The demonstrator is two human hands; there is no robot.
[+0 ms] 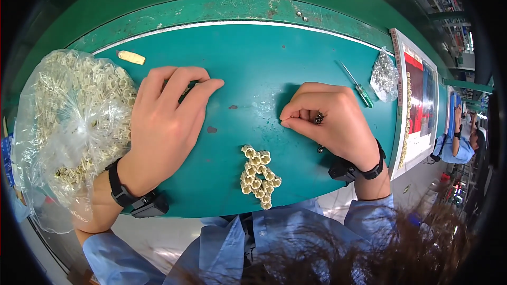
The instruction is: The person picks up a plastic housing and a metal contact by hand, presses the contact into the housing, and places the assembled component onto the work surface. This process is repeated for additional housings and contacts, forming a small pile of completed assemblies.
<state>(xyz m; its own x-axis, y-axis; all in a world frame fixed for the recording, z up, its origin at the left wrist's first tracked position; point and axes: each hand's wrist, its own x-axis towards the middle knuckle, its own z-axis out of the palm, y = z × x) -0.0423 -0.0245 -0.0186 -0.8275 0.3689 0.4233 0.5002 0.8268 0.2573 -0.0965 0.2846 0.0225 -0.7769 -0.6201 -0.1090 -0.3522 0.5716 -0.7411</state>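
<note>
My left hand (pixel 168 113) hovers over the green tabletop beside a large clear plastic bag (pixel 79 121) full of cream plastic parts. Its fingers are bent, with thumb and forefinger tips close together; whatever they may pinch is hidden. My right hand (pixel 322 119) is closed, thumb against forefinger. Small dark metal pieces (pixel 319 118) show in its curled fingers, too small to name exactly. Another small metal piece (pixel 320 149) lies under that hand near the wrist. Between my hands, nearer to me, sits a cluster of cream, ring-shaped plastic parts (pixel 259 174).
A green-handled screwdriver (pixel 364 95) and a clear bag of small metal parts (pixel 384 76) lie at the right. Beyond them stands a white-framed board (pixel 417 105) with cream parts along it. A pale yellow piece (pixel 131 57) rests far left. Another person (pixel 462 145) works at far right.
</note>
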